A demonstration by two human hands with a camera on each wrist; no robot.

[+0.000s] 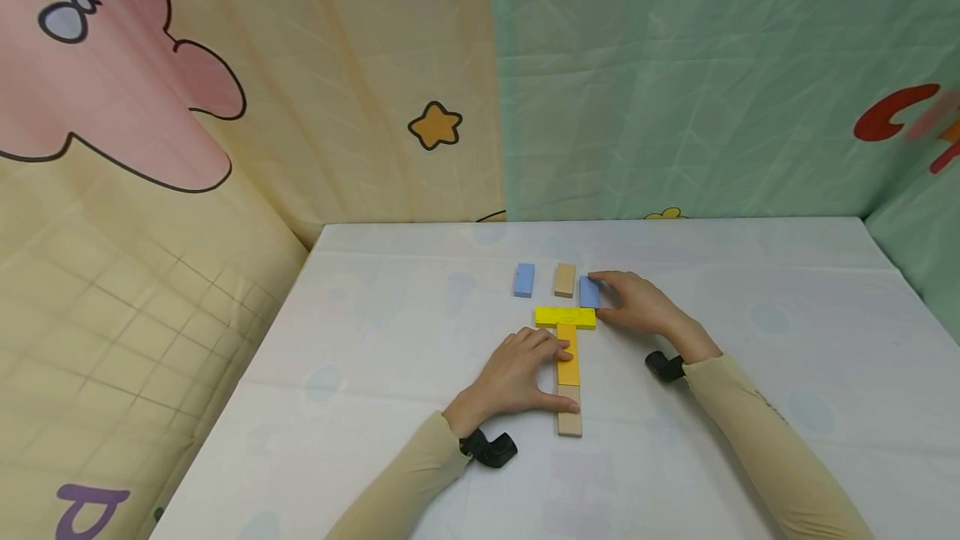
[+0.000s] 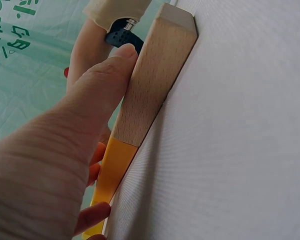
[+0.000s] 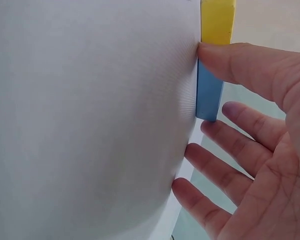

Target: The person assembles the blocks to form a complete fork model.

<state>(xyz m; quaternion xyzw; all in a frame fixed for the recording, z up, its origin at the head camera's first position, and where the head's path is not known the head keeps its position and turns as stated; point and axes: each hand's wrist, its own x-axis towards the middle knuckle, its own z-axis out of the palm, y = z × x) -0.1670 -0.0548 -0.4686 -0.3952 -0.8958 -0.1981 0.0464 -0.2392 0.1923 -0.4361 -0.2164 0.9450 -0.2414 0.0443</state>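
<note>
A yellow block [image 1: 566, 318] lies crosswise at the top of an orange block [image 1: 568, 365], with a plain wooden block [image 1: 569, 423] end to end below it, forming a T. My left hand [image 1: 513, 377] rests over this stem, thumb on the wooden block and fingertips on the orange one. My right hand [image 1: 637, 304] pinches a blue block [image 1: 588, 292] between thumb and fingers at its two ends. That block stands against the yellow one's far side, near its right end. In the right wrist view, the thumb covers where blue and yellow [image 3: 217, 22] meet.
Another blue block [image 1: 523, 280] and a second plain wooden block [image 1: 565, 280] lie beyond the yellow one, to the left of the pinched block. The white-covered table [image 1: 360, 290] ends at printed curtains [image 1: 675, 90] behind. Each wrist wears a black camera [image 1: 489, 448].
</note>
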